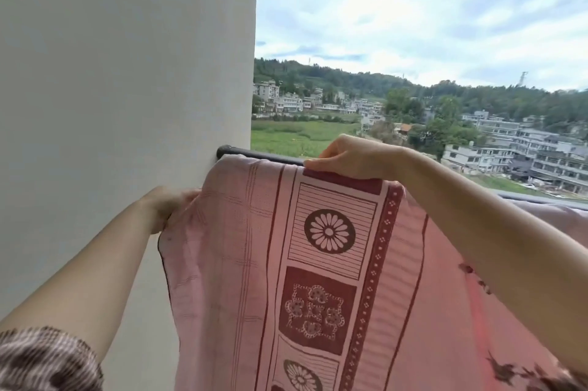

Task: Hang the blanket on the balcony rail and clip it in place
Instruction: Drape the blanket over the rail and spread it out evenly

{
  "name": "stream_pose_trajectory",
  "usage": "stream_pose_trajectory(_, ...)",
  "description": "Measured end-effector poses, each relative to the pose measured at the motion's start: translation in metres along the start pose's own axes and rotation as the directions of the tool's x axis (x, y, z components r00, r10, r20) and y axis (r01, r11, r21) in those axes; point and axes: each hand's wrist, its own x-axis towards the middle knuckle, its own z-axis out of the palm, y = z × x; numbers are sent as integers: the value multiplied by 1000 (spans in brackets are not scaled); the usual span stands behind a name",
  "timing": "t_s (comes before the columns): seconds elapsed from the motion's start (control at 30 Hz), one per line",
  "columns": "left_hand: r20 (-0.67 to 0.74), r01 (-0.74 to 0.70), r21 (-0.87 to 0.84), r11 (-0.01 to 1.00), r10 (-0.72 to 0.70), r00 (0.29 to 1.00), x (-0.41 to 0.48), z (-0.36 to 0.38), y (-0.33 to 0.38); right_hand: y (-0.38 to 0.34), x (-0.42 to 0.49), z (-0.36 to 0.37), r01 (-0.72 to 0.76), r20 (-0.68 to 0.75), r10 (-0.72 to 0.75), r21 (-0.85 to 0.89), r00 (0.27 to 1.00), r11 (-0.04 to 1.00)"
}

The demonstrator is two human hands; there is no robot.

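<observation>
Head view: pink blanket [229, 263] with dark red stripes and flower squares hangs draped over the dark balcony rail [254, 155], top fold on the rail, rest falling down the near side toward the camera. Blanket's left edge sits just beside the white wall [127, 72], where the rail end meets it. A short bare bit of rail shows between wall and right hand; more rail shows far right, with pink cloth bunched along it under the right forearm.

Left hand [167, 207] low, beside the wall, grips the blanket's left edge; fingers curled into the cloth, tips hidden behind it, cloth puckered at the grip. Right hand [353, 158] higher, on top of the rail, pinching the top fold: thumb lies flat along the near side on the dark red band, fingers bent over the far side. Both forearms bare; brown-patterned sleeve [41, 358] at bottom left corner.

Beyond the rail: green field, pale multi-storey buildings, wooded hills, cloudy sky
</observation>
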Motion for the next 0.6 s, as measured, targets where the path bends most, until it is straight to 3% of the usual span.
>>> stream_pose_trajectory(0.07,-255,-111,-165,980,67,965,4,-8,-6,-8,2,6,43,-117,-49,-59,992,997)
stream_pose_trajectory(0.13,-436,-155,-85,984,103,894,4,-13,-6,-11,5,11,64,-219,-86,-105,972,992)
stream_pose_trajectory(0.27,-507,-101,84,991,129,852,-3,1,-3,-6,-4,24,76,-356,-176,-279,918,957)
stream_pose_trajectory(0.37,-614,-111,167,980,192,765,-26,19,15,6,-25,29,88,-453,-238,-326,860,941)
stream_pose_trajectory(0.47,-539,-409,314,857,515,667,-61,49,41,28,-56,28,73,-568,-285,-365,772,928)
stream_pose_trajectory(0.6,-210,-686,559,466,879,427,-101,105,66,70,-111,22,-74,-699,-272,-422,661,904)
